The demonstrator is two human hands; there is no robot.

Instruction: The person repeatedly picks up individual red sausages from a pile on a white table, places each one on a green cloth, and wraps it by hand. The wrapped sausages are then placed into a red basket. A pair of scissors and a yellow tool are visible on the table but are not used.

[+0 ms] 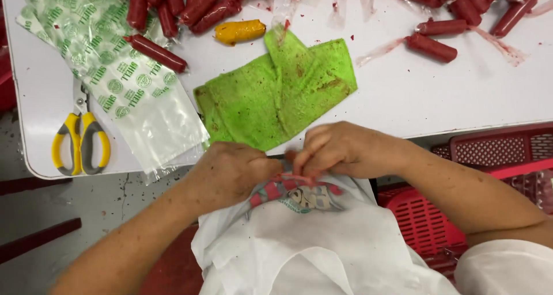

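Two hands work close together at the near edge of the counter, so I log the scene from the left. Yellow-handled scissors lie closed at the far left, just beside a stack of clear plastic bags with green print. Red sausages in film are heaped along the far edge, one yellow sausage apart from them, and a stained green cloth lies crumpled mid-counter.

Left hand: fingers curled together, pinching one end of a small red sausage, which sits between both hands just off the counter edge, above the white shirt. Right hand: fingers bunched down on the other end; I see only a sliver of red between the knuckles.

Handling judgement: the piece looks light, soft and squashy, its film likely slick with residue. I would grip at the twisted film ends, not the middle, with light pressure.

More red sausages lie at the far right; a red plastic crate stands below the counter.
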